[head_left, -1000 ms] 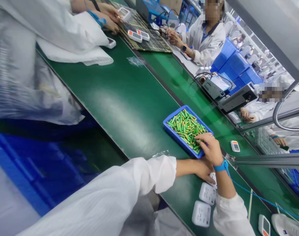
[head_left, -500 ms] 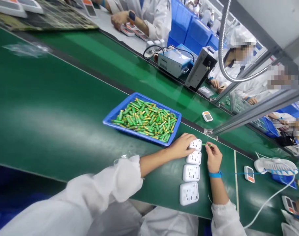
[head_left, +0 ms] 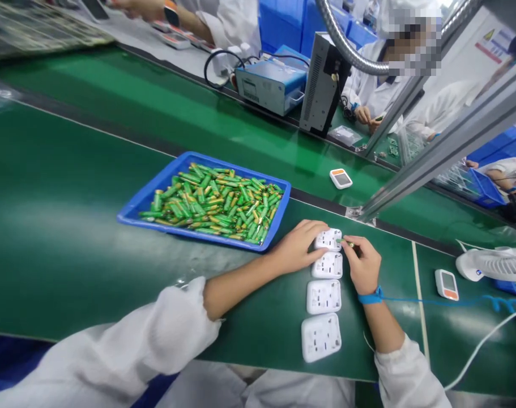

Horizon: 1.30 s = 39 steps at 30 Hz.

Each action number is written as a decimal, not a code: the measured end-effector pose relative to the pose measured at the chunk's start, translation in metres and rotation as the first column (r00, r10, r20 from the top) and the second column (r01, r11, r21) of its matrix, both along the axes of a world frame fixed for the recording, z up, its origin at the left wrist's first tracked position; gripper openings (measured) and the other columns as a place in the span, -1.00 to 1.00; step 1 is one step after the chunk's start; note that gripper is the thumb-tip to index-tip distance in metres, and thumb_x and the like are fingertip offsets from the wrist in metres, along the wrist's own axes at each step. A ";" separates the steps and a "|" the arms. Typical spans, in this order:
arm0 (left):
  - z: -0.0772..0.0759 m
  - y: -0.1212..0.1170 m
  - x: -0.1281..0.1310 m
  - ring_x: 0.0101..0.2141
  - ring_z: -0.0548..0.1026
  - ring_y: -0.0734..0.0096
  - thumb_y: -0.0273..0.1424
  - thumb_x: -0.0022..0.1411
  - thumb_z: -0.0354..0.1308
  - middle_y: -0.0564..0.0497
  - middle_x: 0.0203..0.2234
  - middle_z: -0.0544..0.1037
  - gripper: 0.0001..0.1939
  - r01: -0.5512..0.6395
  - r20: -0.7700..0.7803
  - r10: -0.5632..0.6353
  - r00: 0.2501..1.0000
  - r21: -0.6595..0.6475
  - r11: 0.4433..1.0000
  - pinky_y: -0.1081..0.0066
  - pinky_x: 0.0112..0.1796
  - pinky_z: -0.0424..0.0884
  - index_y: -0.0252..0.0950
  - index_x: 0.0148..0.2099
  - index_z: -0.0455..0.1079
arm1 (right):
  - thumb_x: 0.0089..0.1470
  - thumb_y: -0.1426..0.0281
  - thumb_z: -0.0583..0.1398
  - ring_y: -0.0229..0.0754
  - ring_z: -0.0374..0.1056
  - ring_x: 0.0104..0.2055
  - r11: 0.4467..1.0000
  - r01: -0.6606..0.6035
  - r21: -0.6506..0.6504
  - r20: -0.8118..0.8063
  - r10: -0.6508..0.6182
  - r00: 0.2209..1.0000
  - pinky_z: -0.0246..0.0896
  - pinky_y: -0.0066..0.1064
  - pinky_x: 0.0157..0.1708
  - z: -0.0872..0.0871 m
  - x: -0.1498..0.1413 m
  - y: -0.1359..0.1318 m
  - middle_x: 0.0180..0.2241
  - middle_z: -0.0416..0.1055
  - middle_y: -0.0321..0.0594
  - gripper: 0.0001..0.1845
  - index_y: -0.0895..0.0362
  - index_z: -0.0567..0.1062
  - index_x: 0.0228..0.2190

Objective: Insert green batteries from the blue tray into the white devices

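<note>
Several white plastic device housings lie in a column, their backs with small slots and a battery bay facing up. My left hand grips the farthest housing from its left side, fingers along the far edge and thumb at the near one. At that housing's right end, my right hand pinches a slim green battery between thumb and fingers, one end at the bay. A blue tray heaped with green and gold batteries stands left of my left hand.
A blue wristband with a coiled cord circles my right wrist. Small screen devices lie beyond the ledge and to the right. A metal post rises ahead, beside a white fan. Co-workers sit across the bench.
My right hand has brought the battery left, up against the farthest housing. My left hand keeps its grip there. The camera view has shifted closer.
</note>
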<state>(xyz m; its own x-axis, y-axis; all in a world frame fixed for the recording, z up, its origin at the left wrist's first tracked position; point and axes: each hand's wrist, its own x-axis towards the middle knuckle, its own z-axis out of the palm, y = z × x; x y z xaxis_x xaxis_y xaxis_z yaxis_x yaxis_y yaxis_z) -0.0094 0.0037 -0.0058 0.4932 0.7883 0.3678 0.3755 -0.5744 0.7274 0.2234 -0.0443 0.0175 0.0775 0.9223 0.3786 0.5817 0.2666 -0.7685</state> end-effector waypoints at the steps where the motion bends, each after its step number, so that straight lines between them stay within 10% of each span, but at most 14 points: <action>1: 0.000 0.000 -0.001 0.29 0.49 -0.03 -0.26 0.48 0.28 -0.20 0.27 0.57 -0.54 0.003 -0.005 -0.003 1.000 0.006 1.000 -0.03 0.34 0.44 -0.23 0.34 0.44 | 0.38 0.25 0.35 -0.01 0.64 -0.11 1.000 -0.011 0.010 0.007 0.011 1.000 0.55 -0.18 -0.09 0.001 -0.001 -0.001 -0.14 0.73 -0.12 -0.84 0.02 0.74 -0.16; 32: -0.001 0.001 -0.007 0.30 0.52 -0.03 -0.19 0.51 0.30 -0.22 0.28 0.59 -0.53 -0.007 -0.097 0.007 0.995 0.004 1.000 -0.11 0.34 0.46 -0.23 0.35 0.45 | 0.40 0.38 0.31 0.07 0.59 0.22 0.968 -0.226 -0.106 0.147 0.240 0.960 0.49 0.05 0.32 -0.009 0.008 0.002 0.22 0.66 -0.13 -0.67 -0.09 0.76 0.10; 39: 0.003 -0.001 -0.005 0.31 0.52 -0.05 -0.17 0.53 0.26 -0.21 0.30 0.59 -0.52 0.014 -0.096 -0.014 0.995 -0.001 1.000 -0.12 0.34 0.46 -0.22 0.38 0.45 | 0.37 0.24 0.32 -0.13 0.57 -0.21 0.993 -0.074 -0.091 -0.107 0.064 0.992 0.57 -0.28 -0.13 -0.016 0.010 0.005 -0.18 0.63 -0.20 -0.61 0.02 0.71 0.16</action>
<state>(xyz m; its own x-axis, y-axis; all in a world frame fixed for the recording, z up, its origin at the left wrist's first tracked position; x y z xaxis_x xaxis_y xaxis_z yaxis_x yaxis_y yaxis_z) -0.0149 0.0031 -0.0027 0.5373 0.7813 0.3177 0.4357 -0.5796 0.6887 0.2331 -0.0394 0.0011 0.0470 0.9581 0.2827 0.4801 0.2265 -0.8475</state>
